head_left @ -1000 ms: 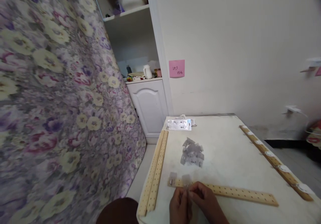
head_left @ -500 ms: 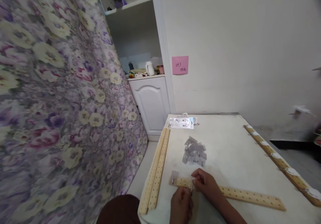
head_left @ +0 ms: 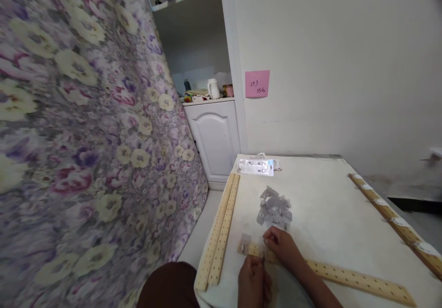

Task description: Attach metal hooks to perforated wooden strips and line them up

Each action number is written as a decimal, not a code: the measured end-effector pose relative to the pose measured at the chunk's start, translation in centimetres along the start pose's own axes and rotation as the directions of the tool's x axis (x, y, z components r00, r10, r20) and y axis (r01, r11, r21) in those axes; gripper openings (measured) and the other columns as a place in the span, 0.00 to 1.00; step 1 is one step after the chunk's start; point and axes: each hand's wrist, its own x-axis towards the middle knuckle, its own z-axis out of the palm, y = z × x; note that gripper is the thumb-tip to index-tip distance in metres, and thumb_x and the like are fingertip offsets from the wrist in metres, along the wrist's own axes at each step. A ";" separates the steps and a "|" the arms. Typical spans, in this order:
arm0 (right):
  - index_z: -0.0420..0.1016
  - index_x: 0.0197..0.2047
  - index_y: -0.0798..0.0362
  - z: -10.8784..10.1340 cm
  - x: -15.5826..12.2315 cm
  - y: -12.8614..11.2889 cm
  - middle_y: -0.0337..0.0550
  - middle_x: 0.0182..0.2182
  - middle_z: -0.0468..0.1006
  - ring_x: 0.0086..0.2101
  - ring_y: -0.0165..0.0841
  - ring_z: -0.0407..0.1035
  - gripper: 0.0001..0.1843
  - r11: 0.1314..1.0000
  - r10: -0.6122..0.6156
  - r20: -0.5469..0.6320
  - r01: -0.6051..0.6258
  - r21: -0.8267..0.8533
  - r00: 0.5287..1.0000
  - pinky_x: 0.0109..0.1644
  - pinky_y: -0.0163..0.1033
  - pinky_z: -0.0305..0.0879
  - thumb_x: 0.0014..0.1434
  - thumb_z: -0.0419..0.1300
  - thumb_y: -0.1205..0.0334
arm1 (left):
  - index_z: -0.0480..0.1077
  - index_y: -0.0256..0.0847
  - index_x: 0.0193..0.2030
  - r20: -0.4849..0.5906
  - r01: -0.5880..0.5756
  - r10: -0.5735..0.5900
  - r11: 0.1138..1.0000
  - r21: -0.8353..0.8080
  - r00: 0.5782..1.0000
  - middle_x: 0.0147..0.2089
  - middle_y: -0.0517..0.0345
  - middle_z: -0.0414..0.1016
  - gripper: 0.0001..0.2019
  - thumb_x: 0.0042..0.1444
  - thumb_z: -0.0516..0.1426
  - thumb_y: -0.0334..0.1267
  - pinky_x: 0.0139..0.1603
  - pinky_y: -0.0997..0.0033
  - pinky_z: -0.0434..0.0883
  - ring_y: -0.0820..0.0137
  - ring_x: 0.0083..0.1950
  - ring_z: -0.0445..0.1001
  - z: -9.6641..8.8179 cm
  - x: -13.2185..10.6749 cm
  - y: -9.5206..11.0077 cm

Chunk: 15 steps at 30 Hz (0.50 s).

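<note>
My left hand [head_left: 253,281] is closed in a pinch at the lower end of a small clear plastic bag [head_left: 262,250]. Something small and shiny shows in the bag, too small to name. The fingertips of my right hand [head_left: 281,246] are pinched at the bag's upper right. Both hands are over a wooden strip with rows of holes [head_left: 359,278], which lies across the near part of the table and is partly hidden by them. Another small clear bag [head_left: 245,243] rests on the strip's left end. Beyond my hands is a pile of similar small bags [head_left: 275,207].
Two more perforated wooden strips [head_left: 221,234] lie along the table's left edge. A clear blister pack [head_left: 255,166] is at the back. Along the right edge runs a wooden strip bearing white discs [head_left: 400,223]. A floral curtain [head_left: 86,137] hangs at left.
The view has shifted, so the table sits slightly further right. My hands stay at the bag, pinching it, with only a small movement.
</note>
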 end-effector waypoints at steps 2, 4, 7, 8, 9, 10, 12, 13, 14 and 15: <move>0.71 0.28 0.52 0.0 0.1 0.1 0.37 0.22 0.73 0.27 0.31 0.68 0.06 1.000 0.004 0.009 -0.004 0.001 1.000 0.32 0.34 0.60 0.48 0.53 0.64 | 0.57 0.44 0.33 0.009 -0.004 0.004 1.000 0.000 1.000 0.16 0.70 0.68 0.15 0.51 0.51 0.53 0.09 0.81 0.45 0.80 0.09 0.56 -0.1 -0.1 0.0; 0.71 0.28 0.52 0.1 0.2 0.2 0.37 0.22 0.73 0.27 0.31 0.68 0.06 1.000 0.012 0.013 -0.012 -0.007 1.000 0.32 0.34 0.60 0.48 0.53 0.64 | 0.56 0.44 0.34 0.015 -0.004 0.004 1.000 -0.011 1.000 0.17 0.71 0.68 0.14 0.51 0.51 0.53 0.09 0.81 0.46 0.80 0.10 0.57 -0.1 -0.1 -0.2; 0.71 0.28 0.52 0.3 0.3 0.4 0.37 0.23 0.74 0.27 0.31 0.68 0.06 0.999 0.025 0.014 -0.024 -0.024 1.000 0.32 0.34 0.59 0.48 0.53 0.64 | 0.56 0.44 0.34 0.006 -0.021 0.022 0.999 -0.030 1.000 0.16 0.71 0.67 0.16 0.50 0.51 0.54 0.09 0.80 0.45 0.80 0.09 0.57 0.0 0.1 -0.5; 0.71 0.28 0.51 0.3 0.3 0.5 0.37 0.23 0.74 0.28 0.31 0.68 0.06 0.999 0.030 0.013 -0.029 -0.031 0.999 0.33 0.34 0.59 0.48 0.53 0.63 | 0.56 0.44 0.34 -0.001 -0.024 0.024 0.999 -0.037 1.000 0.16 0.71 0.67 0.16 0.49 0.51 0.55 0.09 0.80 0.45 0.80 0.09 0.56 0.1 0.2 -0.7; 0.71 0.28 0.51 0.4 0.4 0.6 0.37 0.24 0.75 0.28 0.31 0.69 0.06 0.999 0.036 0.010 -0.036 -0.037 0.999 0.33 0.34 0.59 0.48 0.53 0.63 | 0.56 0.44 0.34 -0.008 -0.022 0.022 0.999 -0.041 1.000 0.16 0.71 0.67 0.17 0.49 0.51 0.55 0.09 0.80 0.45 0.79 0.09 0.56 0.1 0.3 -0.8; 0.71 0.28 0.51 0.5 0.4 0.7 0.37 0.24 0.75 0.28 0.31 0.69 0.06 0.998 0.042 0.008 -0.042 -0.043 0.999 0.33 0.34 0.59 0.48 0.53 0.63 | 0.56 0.44 0.34 -0.012 -0.016 0.015 0.999 -0.042 1.000 0.16 0.71 0.67 0.17 0.49 0.51 0.55 0.09 0.80 0.46 0.79 0.09 0.56 0.1 0.4 -0.9; 0.71 0.28 0.51 0.6 0.4 0.7 0.37 0.24 0.75 0.28 0.31 0.69 0.06 0.997 0.052 0.004 -0.051 -0.052 0.999 0.34 0.34 0.59 0.48 0.53 0.63 | 0.57 0.44 0.35 -0.010 0.001 -0.002 0.999 -0.038 1.000 0.16 0.71 0.68 0.16 0.50 0.50 0.54 0.08 0.80 0.46 0.79 0.09 0.57 0.1 0.5 -1.0; 0.71 0.27 0.50 0.6 0.4 0.7 0.37 0.24 0.75 0.28 0.31 0.69 0.05 0.997 0.056 0.000 -0.056 -0.059 0.998 0.34 0.34 0.59 0.48 0.53 0.63 | 0.57 0.44 0.35 -0.009 0.010 -0.010 0.999 -0.033 1.000 0.16 0.70 0.68 0.16 0.50 0.50 0.53 0.08 0.80 0.46 0.79 0.09 0.57 0.1 0.5 -1.0; 0.70 0.27 0.50 0.6 0.4 0.7 0.37 0.24 0.75 0.29 0.32 0.69 0.05 0.996 0.062 -0.004 -0.062 -0.068 0.998 0.34 0.34 0.59 0.48 0.53 0.63 | 0.57 0.44 0.35 -0.010 0.015 -0.016 0.999 -0.029 1.000 0.16 0.70 0.68 0.15 0.51 0.50 0.53 0.08 0.80 0.46 0.79 0.09 0.57 0.1 0.4 -1.0; 0.70 0.27 0.50 0.7 0.4 0.7 0.37 0.24 0.75 0.29 0.32 0.69 0.05 0.995 0.068 -0.009 -0.068 -0.078 0.998 0.34 0.34 0.59 0.48 0.53 0.63 | 0.57 0.43 0.35 -0.012 0.016 -0.016 1.000 -0.024 1.000 0.16 0.70 0.67 0.15 0.51 0.50 0.52 0.08 0.80 0.46 0.79 0.09 0.57 0.1 0.4 -1.0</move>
